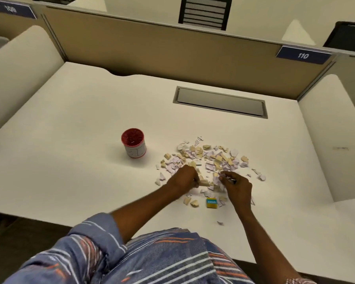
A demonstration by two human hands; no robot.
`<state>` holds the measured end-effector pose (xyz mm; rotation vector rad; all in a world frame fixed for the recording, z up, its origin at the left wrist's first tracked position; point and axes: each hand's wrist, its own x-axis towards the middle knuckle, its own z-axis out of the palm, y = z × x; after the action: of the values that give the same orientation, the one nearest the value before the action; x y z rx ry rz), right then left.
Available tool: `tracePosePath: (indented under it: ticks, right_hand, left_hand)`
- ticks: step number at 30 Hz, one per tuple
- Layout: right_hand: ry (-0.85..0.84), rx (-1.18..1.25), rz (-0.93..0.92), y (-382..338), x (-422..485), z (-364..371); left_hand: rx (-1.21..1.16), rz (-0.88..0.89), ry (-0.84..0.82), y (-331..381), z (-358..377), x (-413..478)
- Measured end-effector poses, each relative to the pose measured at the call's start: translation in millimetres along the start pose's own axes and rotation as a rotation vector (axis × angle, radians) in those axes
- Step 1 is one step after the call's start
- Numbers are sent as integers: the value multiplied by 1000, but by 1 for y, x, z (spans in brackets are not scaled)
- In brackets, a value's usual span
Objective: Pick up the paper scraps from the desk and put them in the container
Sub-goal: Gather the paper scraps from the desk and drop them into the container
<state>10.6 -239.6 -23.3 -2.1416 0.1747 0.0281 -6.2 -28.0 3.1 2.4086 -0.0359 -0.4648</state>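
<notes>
**deskwatcher:** Paper scraps are still all over the desk, a loose spread of cream and pale lilac bits just right of the middle, running wider left to right than front to back. The person's left hand is down at the pile's 7 o'clock edge, fingers curled shut on a few cream pieces. The right hand is at about 5 o'clock of the pile, fingertips pinched on what looks like one or two small bits.

**cubicle_110:** And the cup?

**deskwatcher:** The red container stands upright, clear of the scraps, at roughly 10 o'clock from the left hand and 9 o'clock from the pile. I can't tell if much is in it; the inside just looks red and speckled.

**cubicle_110:** So which hand dumps first?

**deskwatcher:** My guess is the left. It's clearly the nearer one, with open desk between it and the rim. The right would have to cross over the whole heap and the other arm. Honestly it looks early days, since most of the pile is still sitting there.

**cubicle_110:** Anything in the way?

**deskwatcher:** There's a little yellow and teal box at 6 o'clock of the pile, between the two wrists, with stray bits around it and one loner closer to the desk's near edge. Light stuff, so I'd bet some flutters off on the carry over.
</notes>
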Motion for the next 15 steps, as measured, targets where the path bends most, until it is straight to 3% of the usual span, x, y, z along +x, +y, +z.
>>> tracePosePath:
  ticks: [7, 12, 15]
  right_hand:
    - [63, 139, 145, 4, -9, -2]
    - [75, 237, 194, -1, -13, -1]
    - [75, 277, 220, -5, -12, 4]
  left_hand:
    - [-127, 22, 206, -42, -94, -33]
    - [-86, -117, 403, -95, -187, -43]
    - [21, -230, 355, -116, -216, -35]
